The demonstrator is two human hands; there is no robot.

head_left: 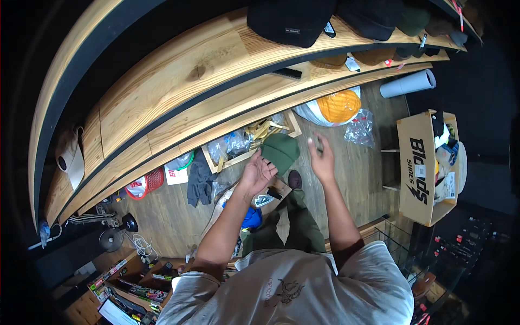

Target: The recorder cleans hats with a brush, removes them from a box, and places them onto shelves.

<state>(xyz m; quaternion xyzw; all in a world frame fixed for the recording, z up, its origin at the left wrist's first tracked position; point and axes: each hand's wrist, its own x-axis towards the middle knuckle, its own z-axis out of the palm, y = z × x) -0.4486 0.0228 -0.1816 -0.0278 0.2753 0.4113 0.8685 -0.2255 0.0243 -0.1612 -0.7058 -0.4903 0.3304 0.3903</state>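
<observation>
Gripping the green beanie (283,149) at its near left edge, my left hand (259,173) had its fingers curled against the fabric. The beanie was plain, soft and matte, with a rounded outline. Location: between my hands, above the floor (357,168), beside the wooden crate (294,122) in view. Its rounded end pointed away from me; the long axis, weakly marked, ran roughly fore and aft. Opening direction: could not be determined. My right hand (322,157), motion-blurred, stood clear with fingers parted.
</observation>
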